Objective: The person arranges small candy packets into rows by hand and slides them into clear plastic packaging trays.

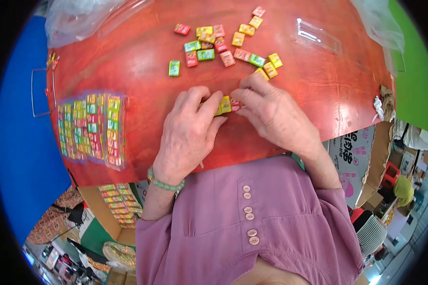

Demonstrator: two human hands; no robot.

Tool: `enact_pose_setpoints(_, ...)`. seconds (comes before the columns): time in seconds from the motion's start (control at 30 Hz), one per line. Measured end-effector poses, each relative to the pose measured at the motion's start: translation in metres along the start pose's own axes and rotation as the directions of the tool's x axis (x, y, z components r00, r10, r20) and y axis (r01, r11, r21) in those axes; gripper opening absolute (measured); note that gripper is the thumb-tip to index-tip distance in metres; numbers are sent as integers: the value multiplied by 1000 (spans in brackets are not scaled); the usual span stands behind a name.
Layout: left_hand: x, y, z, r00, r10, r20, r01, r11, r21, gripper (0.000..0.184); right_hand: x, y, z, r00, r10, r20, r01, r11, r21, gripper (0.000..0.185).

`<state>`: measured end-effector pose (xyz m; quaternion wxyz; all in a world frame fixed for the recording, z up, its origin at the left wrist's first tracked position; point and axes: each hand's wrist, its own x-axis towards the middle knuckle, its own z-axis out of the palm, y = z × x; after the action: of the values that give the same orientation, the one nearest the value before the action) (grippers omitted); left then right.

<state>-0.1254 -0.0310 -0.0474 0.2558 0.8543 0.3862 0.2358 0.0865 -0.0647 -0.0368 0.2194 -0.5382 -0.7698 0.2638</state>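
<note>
Between my two hands, near the table's front edge, lies a short row of small printed boxes: a yellow box (225, 104) and, touching its right end, a red box (235, 104). My left hand (188, 123), with a green bead bracelet at the wrist, grips the yellow end of the row; its fingers hide the rest. My right hand (271, 109) has thumb and fingers closed on the red box at the other end. Just beyond the right fingers, a yellow box (270, 70) lies among other loose boxes.
More loose boxes, such as a green one (174, 68), are scattered at the far middle. Clear trays packed with boxes (114, 130) lie at the left. An unfilled clear tray (318, 36) is at the far right. A carton (114, 223) with filled packs stands below left.
</note>
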Motion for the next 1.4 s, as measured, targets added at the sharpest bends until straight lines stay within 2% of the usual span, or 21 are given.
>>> enact_pose_setpoints(0.13, -1, 0, 6, 1000, 8, -23, -7, 1000, 23, 40, -5, -2, -6, 997, -6, -71, 9, 999, 49, 25)
enact_pose_setpoints(0.23, -2, -3, 7, 999, 15, -36, -14, 1000, 24, 40, -2, 4, -21, 973, 80, -219, -83, 997, -7, 24)
enact_pose_setpoints(0.33, -2, -4, 9, 998, 40, -51, -39, 999, 30, 39, 11, 18, -27, 945, 43, -323, -113, 974, -199, 22)
enact_pose_setpoints(0.47, -3, -3, 10, 998, 21, -58, -20, 1000, 22, 38, 26, 28, -24, 958, 81, -276, -173, 929, -328, 20)
enact_pose_setpoints(0.7, -4, -3, 11, 998, 15, -65, -13, 999, 37, 39, 38, 41, -22, 972, 53, -229, -150, 890, -430, 18)
enact_pose_setpoints(0.8, -4, -3, 10, 998, 13, -54, -11, 999, 44, 42, 36, 33, -26, 966, -28, -257, -101, 875, -474, 20)
enact_pose_setpoints(0.9, -3, -2, 9, 999, 8, -52, -6, 999, 35, 46, 16, 3, -35, 957, 95, -274, -174, 944, -280, 15)
enact_pose_setpoints(1.0, -3, -2, 9, 999, 8, -35, -6, 999, 53, 49, -6, -15, -32, 957, 225, -185, -236, 971, -39, 16)
enact_pose_setpoints(1.1, -3, -3, 10, 999, 16, -33, -14, 998, 60, 49, -18, -10, -16, 963, 233, -137, -244, 968, -66, 20)
enact_pose_setpoints(1.2, -3, -4, 10, 998, 24, -53, -23, 999, 27, 49, -19, -13, -11, 941, 308, -138, -307, 951, 24, 26)
enact_pose_setpoints(1.3, -4, -5, 9, 998, 39, -45, -38, 999, 15, 48, -23, -9, -9, 963, 238, -124, -233, 971, 53, 35)
enact_pose_setpoints(1.4, -3, -6, 9, 999, 32, -26, -32, 999, 7, 46, -22, -4, -8, 967, 235, -99, -228, 970, 83, 39)
